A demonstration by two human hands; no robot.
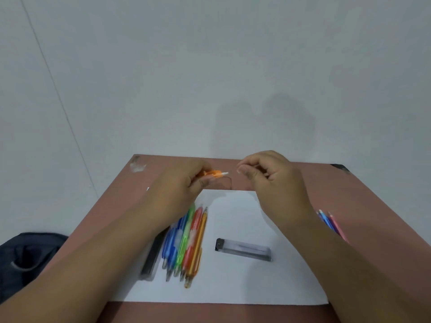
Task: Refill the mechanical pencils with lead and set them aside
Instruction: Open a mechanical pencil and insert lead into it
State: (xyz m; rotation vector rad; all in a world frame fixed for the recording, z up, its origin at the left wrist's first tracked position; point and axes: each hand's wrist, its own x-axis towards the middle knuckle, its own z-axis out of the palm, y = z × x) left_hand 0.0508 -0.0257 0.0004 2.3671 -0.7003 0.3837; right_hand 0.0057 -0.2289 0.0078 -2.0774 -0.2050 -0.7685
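Above the far edge of the brown tabletop, the left hand grips an orange plastic mechanical pencil; the right hand has its fingers curled, its hold unclear. Other coloured pencils lie on white paper beside a clear lead case.

Head-worn view, downward over table.
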